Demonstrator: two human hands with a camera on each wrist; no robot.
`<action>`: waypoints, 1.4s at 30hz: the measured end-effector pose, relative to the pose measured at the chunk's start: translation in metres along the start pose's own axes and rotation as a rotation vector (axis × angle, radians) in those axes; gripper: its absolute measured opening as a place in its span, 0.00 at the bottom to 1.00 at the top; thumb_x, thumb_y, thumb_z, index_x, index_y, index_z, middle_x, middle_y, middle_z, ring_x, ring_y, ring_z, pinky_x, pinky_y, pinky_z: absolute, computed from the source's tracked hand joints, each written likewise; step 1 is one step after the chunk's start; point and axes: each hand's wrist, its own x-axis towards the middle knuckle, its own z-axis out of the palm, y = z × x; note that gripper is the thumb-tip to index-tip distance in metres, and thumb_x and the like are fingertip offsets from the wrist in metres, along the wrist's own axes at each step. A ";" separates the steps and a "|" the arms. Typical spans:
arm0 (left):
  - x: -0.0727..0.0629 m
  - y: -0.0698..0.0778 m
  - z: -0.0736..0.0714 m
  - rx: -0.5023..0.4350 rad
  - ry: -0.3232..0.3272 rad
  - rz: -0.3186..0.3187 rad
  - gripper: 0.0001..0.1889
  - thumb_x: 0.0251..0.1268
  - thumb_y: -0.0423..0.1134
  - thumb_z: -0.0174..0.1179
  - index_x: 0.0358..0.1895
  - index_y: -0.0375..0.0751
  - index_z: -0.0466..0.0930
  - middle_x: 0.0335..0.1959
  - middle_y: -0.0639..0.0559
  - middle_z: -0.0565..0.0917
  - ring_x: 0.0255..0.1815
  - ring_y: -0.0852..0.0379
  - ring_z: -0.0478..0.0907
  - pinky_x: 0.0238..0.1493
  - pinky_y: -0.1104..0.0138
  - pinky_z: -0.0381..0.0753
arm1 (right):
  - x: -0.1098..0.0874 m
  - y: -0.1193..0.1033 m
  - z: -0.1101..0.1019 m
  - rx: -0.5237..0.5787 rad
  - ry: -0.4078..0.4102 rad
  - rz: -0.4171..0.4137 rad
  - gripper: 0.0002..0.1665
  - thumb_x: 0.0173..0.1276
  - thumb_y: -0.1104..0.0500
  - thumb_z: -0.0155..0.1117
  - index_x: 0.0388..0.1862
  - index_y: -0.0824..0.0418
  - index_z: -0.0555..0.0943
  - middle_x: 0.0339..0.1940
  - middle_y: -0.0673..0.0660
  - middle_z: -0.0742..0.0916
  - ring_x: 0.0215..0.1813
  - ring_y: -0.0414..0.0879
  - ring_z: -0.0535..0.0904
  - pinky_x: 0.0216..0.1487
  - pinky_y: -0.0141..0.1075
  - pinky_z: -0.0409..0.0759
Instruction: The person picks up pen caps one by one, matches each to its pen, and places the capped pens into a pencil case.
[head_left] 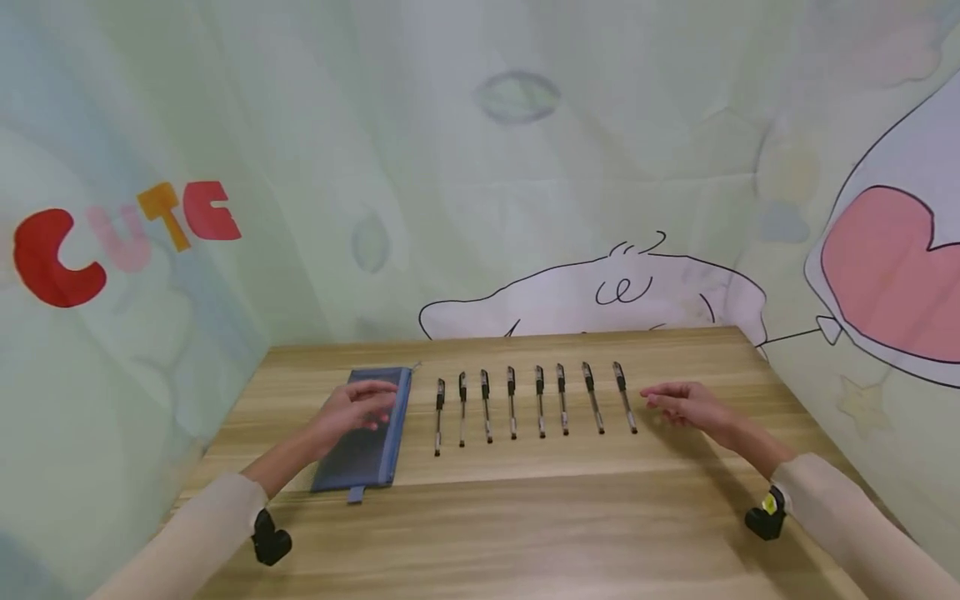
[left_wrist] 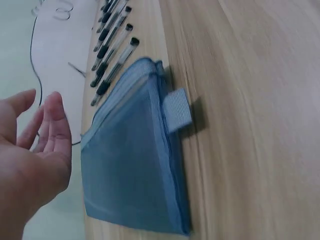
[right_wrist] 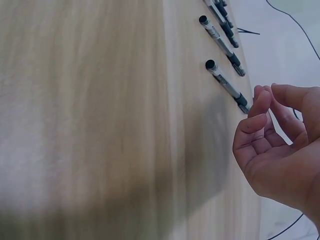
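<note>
On table (head_left: 540, 533), pouch (head_left: 352, 462) partly hidden by left hand (head_left: 347, 412), fingers parted, right hand (head_left: 693, 408) slack

A wood-grained desk (head_left: 480, 533) is being enclosed left, right and far by pale green printed walls (head_left: 420, 125). Coloured letters (head_left: 129, 257) are being displayed at left, a pink heart (head_left: 885, 275) at right; soft shadow (right_wrist: 175, 190) is being cast at right.
</note>
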 end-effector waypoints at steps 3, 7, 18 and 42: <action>-0.006 -0.006 -0.009 0.008 0.073 -0.031 0.31 0.74 0.48 0.63 0.70 0.30 0.71 0.50 0.55 0.86 0.45 0.62 0.82 0.47 0.68 0.84 | 0.003 -0.005 0.000 0.005 -0.008 -0.005 0.29 0.80 0.54 0.57 0.69 0.75 0.72 0.43 0.48 0.85 0.35 0.38 0.75 0.34 0.31 0.76; -0.009 -0.013 -0.011 0.031 0.220 -0.092 0.32 0.71 0.51 0.65 0.68 0.32 0.72 0.45 0.59 0.85 0.46 0.61 0.80 0.49 0.70 0.81 | 0.010 -0.013 0.004 0.001 -0.013 -0.016 0.30 0.79 0.53 0.59 0.69 0.75 0.72 0.46 0.51 0.86 0.37 0.39 0.75 0.35 0.32 0.77; -0.014 -0.026 0.010 0.520 0.356 0.125 0.23 0.62 0.44 0.73 0.53 0.31 0.83 0.52 0.34 0.85 0.50 0.43 0.81 0.50 0.57 0.82 | 0.022 -0.026 0.023 0.000 -0.063 -0.025 0.31 0.79 0.52 0.59 0.69 0.73 0.72 0.48 0.54 0.86 0.39 0.39 0.75 0.39 0.33 0.78; 0.000 -0.016 0.040 0.676 0.391 -0.085 0.31 0.55 0.50 0.75 0.57 0.35 0.76 0.68 0.26 0.65 0.70 0.23 0.57 0.60 0.21 0.58 | 0.019 -0.029 0.042 0.035 -0.075 -0.023 0.29 0.79 0.53 0.59 0.69 0.72 0.73 0.49 0.55 0.87 0.39 0.40 0.76 0.39 0.31 0.79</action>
